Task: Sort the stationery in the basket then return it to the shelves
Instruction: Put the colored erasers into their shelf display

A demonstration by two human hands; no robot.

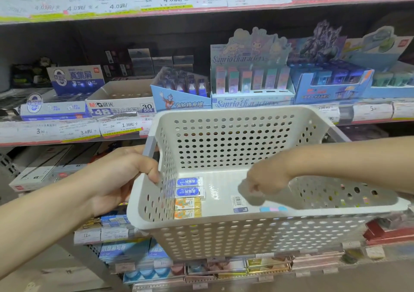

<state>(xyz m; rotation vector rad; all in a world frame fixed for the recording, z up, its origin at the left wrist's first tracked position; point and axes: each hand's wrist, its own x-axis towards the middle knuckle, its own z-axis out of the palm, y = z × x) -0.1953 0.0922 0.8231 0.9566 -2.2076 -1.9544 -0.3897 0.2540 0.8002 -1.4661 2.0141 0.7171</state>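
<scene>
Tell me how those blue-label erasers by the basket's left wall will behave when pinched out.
The blue-label erasers look like small flat blocks, so probably light, stiff and unlikely to roll. Their glossy wrap may be slippery. Lying tight against the basket wall, they may need sliding clear first.

The left hand [116,177] grips the left rim of a white perforated basket [224,233] held before the shelves [156,132]. The right hand [266,179] reaches inside, blurred, above a barcoded packet [238,202]. Two blue erasers [190,187] and two orange erasers [187,208] lie along the left wall.
</scene>
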